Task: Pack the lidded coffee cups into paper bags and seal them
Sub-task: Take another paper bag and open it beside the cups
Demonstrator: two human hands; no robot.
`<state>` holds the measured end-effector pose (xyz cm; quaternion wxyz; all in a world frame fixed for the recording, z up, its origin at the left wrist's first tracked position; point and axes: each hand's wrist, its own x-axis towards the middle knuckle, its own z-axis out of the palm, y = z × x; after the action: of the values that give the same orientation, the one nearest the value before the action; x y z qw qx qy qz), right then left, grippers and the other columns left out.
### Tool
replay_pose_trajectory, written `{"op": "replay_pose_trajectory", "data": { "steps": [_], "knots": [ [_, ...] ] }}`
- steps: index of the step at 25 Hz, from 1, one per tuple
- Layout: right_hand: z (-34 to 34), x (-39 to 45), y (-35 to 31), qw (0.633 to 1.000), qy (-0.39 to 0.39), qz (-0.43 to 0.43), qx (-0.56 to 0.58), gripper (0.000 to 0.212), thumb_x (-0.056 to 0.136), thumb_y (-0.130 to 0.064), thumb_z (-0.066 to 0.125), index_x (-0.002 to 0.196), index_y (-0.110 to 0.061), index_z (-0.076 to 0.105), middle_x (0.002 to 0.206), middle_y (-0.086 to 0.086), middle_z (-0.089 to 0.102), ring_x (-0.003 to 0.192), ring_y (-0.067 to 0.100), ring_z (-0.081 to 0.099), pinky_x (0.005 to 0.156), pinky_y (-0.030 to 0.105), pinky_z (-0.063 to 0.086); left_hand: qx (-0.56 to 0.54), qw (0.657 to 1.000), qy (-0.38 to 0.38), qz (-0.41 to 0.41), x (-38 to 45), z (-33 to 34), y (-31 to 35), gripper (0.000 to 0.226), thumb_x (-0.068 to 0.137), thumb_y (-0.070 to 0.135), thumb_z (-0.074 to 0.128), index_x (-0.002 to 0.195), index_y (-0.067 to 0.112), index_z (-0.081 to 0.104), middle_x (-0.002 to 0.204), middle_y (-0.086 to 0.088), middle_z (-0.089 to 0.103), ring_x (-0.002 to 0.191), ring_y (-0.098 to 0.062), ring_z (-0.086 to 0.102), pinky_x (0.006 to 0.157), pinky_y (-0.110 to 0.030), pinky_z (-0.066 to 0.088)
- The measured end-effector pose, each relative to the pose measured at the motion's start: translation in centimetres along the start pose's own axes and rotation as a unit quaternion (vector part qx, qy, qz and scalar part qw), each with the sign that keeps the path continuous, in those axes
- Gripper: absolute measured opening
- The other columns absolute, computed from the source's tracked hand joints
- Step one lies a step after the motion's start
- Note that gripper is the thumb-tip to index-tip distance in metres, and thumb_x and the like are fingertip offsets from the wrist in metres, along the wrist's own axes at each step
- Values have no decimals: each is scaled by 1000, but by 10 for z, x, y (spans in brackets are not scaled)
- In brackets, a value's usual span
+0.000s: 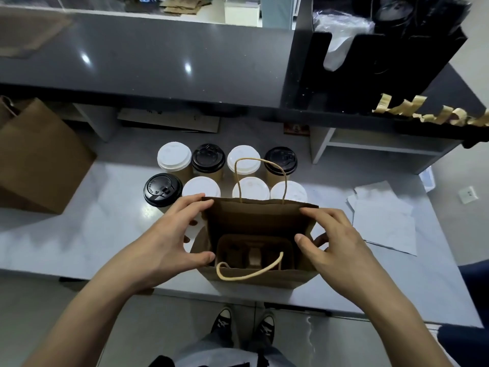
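Both hands flank the open paper bag (pixel 260 279) at the near edge of the table (pixel 79 234): the left hand (pixel 169 239) and right hand (pixel 333 239) pinch its side walls, fingers curled over the rim, probably to spread the mouth and keep it upright for loading. A cardboard cup carrier (pixel 255 251) sits at its bottom, unfilled. Eight lidded coffee cups (pixel 227 173) wait in two rows just behind the bag. White paper sheets (pixel 383 221) lie to the right, another brown bag (pixel 39 160) left, under a dark raised counter (pixel 158 56) carrying torn tape strips (pixel 434 112).
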<state>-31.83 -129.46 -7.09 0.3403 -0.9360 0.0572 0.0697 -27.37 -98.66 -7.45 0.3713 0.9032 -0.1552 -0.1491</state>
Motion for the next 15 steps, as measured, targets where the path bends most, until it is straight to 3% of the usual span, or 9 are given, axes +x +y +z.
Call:
{"op": "replay_pose_trajectory", "data": {
  "steps": [15],
  "knots": [
    [2,1,4,999,28,5,32,40,96,-41,61,134,-46,52,122,-26,44,94,-11,57,74,18,48,-16,1000,4,21,2,-2,-7,96,75,27,89,153,38,35,145,32,29,117,8,48,86,-13,50]
  ]
}}
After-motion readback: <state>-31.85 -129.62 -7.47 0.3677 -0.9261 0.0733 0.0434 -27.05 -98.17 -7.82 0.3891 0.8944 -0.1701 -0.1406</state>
